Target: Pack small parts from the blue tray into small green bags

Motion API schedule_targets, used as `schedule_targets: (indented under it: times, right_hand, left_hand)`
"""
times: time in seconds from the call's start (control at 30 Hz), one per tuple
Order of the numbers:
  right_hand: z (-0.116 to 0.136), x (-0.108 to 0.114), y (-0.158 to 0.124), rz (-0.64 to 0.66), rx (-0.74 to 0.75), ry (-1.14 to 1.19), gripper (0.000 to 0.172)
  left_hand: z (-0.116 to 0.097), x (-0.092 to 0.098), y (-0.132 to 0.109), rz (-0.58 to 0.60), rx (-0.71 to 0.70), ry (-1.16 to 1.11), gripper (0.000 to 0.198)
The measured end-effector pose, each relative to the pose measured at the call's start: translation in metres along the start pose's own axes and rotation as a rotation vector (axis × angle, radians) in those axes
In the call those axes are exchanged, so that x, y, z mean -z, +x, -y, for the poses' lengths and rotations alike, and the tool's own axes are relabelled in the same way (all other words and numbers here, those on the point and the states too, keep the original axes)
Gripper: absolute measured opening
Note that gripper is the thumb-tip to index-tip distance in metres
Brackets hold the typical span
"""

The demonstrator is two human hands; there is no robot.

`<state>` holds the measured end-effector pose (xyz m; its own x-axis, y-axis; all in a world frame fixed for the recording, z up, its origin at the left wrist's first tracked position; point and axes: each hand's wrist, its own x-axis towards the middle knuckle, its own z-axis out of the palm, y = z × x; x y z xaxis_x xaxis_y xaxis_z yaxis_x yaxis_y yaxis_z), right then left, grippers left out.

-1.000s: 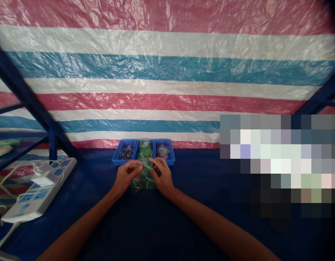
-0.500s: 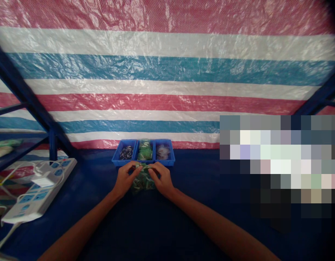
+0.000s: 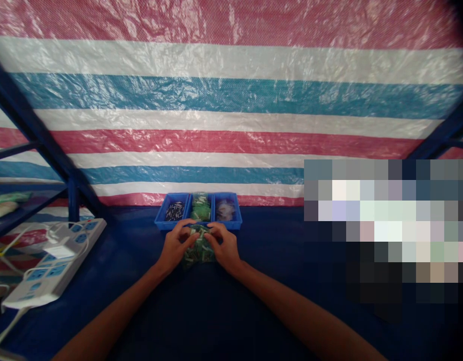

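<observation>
My left hand point(image 3: 174, 245) and right hand point(image 3: 224, 246) grip a clear plastic bag of green parts point(image 3: 199, 249).
My fingers point(image 3: 188, 239) are closed narrow on it — the bag sits low over the dark blue surface point(image 3: 276, 301), just before a blue plastic compartment tray point(image 3: 167, 225).

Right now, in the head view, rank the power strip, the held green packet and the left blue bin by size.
1. Power strip: largest.
2. Green packet and left blue bin: they look alike, and the packet is nearer the camera, so I won't rank them.
</observation>
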<state>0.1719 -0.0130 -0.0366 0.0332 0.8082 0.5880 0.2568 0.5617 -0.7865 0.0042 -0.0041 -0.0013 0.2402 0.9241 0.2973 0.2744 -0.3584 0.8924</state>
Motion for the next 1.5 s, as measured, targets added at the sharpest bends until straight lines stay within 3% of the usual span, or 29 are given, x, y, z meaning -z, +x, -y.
schedule_targets:
  times: [0.23,0.37,0.53,0.73,0.87,1.0,1.13,1.3,1.5]
  right_hand:
    - [0.002,0.004,-0.001,0.115,0.185,-0.041,0.028]
    - [0.003,0.003,0.002,0.043,0.143,-0.077,0.019]
    - [0.001,0.002,0.004,-0.028,0.071,-0.052,0.012]
    - [0.001,0.001,0.002,0.005,0.039,-0.079,0.013]
    - [0.003,0.002,0.0,0.02,0.056,-0.08,0.017]
    - [0.003,0.003,-0.001,0.018,0.111,-0.062,0.032]
    - [0.003,0.001,-0.001,0.102,0.23,-0.107,0.028]
    - [0.004,0.002,0.002,-0.013,0.125,-0.122,0.013]
    - [0.005,0.003,0.002,-0.013,0.07,-0.073,0.011]
  left_hand:
    - [0.002,0.003,0.002,-0.022,0.021,-0.088,0.025]
    - [0.006,0.007,0.003,-0.034,0.028,-0.092,0.025]
    - [0.001,0.008,0.001,0.039,-0.07,-0.02,0.029]
    - [-0.004,0.007,0.004,-0.063,-0.189,0.217,0.019]
    - [-0.003,0.005,0.003,-0.043,-0.112,0.127,0.02]
    - [0.0,0.003,0.002,-0.105,-0.019,-0.032,0.032]
    - [0.005,0.005,0.003,-0.109,0.022,-0.113,0.029]
    - [0.005,0.006,0.001,-0.071,0.019,-0.051,0.028]
    - [-0.005,0.008,0.002,-0.015,-0.149,0.132,0.026]
